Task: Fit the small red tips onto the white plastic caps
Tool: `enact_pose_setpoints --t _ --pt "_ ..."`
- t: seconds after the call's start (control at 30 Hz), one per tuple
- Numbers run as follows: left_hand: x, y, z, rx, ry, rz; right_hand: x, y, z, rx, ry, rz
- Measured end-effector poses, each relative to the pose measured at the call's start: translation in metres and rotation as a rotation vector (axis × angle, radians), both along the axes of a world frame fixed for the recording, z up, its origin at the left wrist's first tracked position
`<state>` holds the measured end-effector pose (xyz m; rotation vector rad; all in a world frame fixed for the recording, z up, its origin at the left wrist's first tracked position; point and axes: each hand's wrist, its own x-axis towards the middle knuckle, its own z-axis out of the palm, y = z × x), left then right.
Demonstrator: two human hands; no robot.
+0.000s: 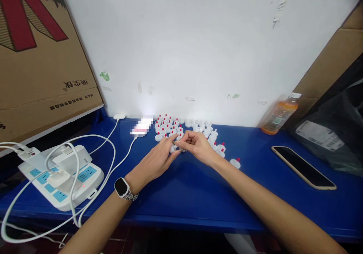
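My left hand (159, 157), with a watch on its wrist, is closed around a white nozzle cap (172, 148), mostly hidden by the fingers. Thumb and forefinger of my right hand (195, 144) pinch together right at that cap; what is between them is too small and covered to make out. Just beyond my hands stand several white caps with red tips (164, 124) in a cluster. To their right are several white caps without red tips (202, 125). A lone red-tipped cap (235, 163) sits right of my right hand.
On the blue table (198, 201), a white power strip (65, 189) with looping cables is at left. A lit phone (143, 126) lies at the back. A dark-screened phone (303, 167), orange drink bottle (279, 114) and dark plastic bag (334, 129) are at right. Cardboard (42, 64) stands left.
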<state>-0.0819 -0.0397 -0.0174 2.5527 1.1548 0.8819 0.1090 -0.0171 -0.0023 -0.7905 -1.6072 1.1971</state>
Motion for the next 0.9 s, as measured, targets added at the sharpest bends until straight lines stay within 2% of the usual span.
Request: enact_pose_setpoints --t 0.13,0.23,0.3,0.43,0.53,0.63,0.7,0.8,0.9 --pt "-0.008 0.004 0.008 0.052 -0.016 0.108 0.009 0.0 0.004 0.164 -0.261 -0.102" --pt "-0.013 0.006 0.012 0.077 -0.045 0.177 0.012 0.005 -0.002 0.291 -0.526 -0.041" --pt "-0.013 0.006 0.013 0.064 -0.039 0.175 0.013 0.01 -0.008 0.401 -0.671 -0.033" --pt "-0.007 0.006 0.01 0.035 -0.003 0.134 0.018 0.023 -0.013 0.546 -0.793 -0.162" --pt "-0.004 0.007 0.007 0.024 0.021 0.12 0.022 0.036 -0.008 0.506 -0.752 -0.267" --pt "-0.004 0.008 0.006 0.024 0.021 0.135 0.024 0.063 0.004 0.428 -0.731 -0.431" --pt "-0.005 0.009 0.005 0.022 0.017 0.136 0.022 0.09 0.01 0.381 -0.826 -0.515" --pt "-0.006 0.01 0.005 0.02 0.011 0.13 0.015 0.132 0.014 0.316 -1.106 -0.55" --pt "-0.006 0.009 0.006 0.017 0.006 0.142 0.004 0.161 0.009 0.294 -1.193 -0.554"
